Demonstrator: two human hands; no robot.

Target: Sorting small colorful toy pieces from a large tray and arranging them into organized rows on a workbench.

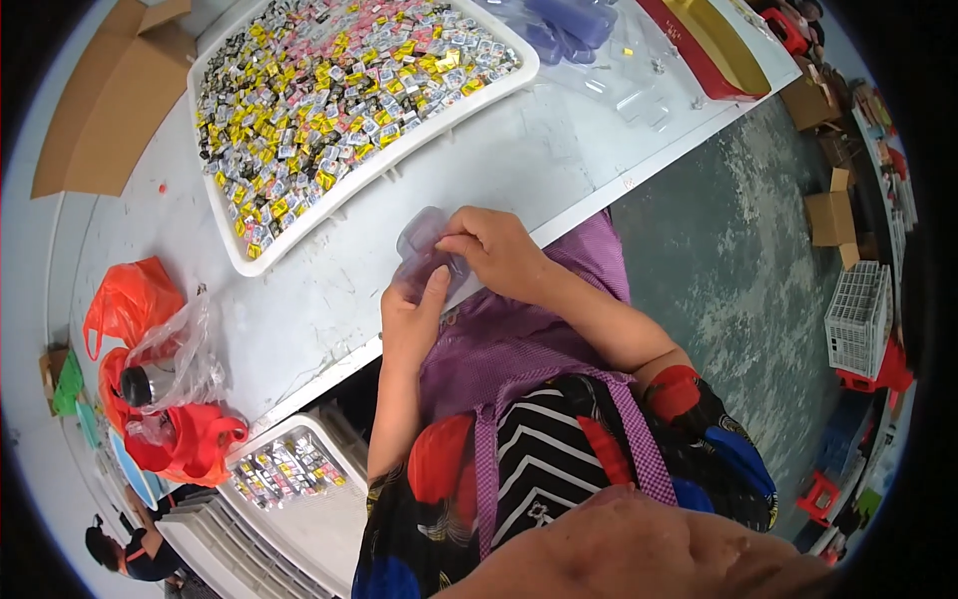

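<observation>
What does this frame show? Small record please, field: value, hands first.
Left hand: holding a clear plastic piece, thumb on top
Right hand: fingertips at the same piece
Tray on table: large white tray spread with small wrapped packets
Table, far side: purple-tinted plastic pieces; red box with gold interior
Table, left: red bag
Below table edge: lower white tray, some packets inside

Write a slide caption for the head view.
Left hand and right hand hold a translucent plastic piece near a tray of small colourful items.
</observation>
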